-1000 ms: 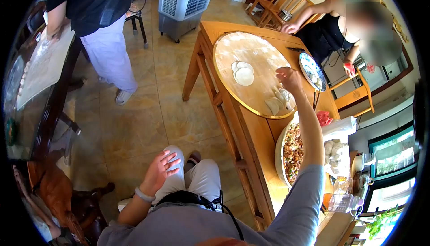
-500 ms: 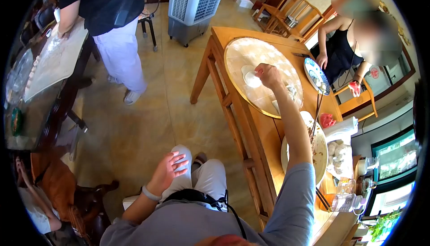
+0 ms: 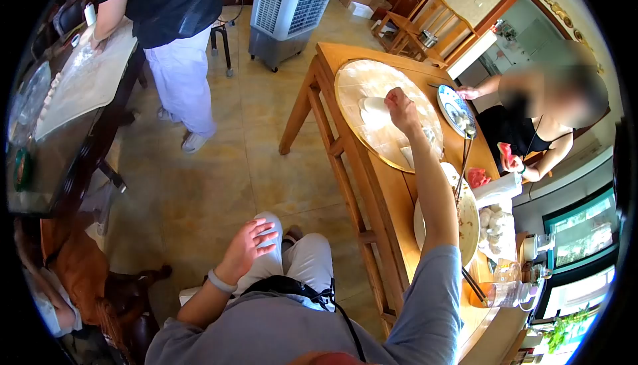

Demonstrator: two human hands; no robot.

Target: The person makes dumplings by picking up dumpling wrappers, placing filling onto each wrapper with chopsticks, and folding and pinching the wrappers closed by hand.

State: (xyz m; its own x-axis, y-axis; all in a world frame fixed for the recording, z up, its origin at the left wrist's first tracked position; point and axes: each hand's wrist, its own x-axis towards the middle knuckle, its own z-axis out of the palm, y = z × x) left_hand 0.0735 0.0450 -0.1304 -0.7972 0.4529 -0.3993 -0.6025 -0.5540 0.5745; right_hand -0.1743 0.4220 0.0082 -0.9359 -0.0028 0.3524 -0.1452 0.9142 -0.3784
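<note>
In the head view, reaching over the round board on the wooden table with the right hand, fingers curled inward; cannot tell whether fully closed or pinching anything. On the board, just beside those curled fingers, pale dough wrappers, partly overlapping and washed out by glare. Near the right wrist, folded dumplings, partly hidden. Holding the left hand open above the lap, with fingers apart and slightly bent. Under the right forearm, a large bowl; past the board, a blue-and-white plate near a seated person gripping watermelon.
</note>
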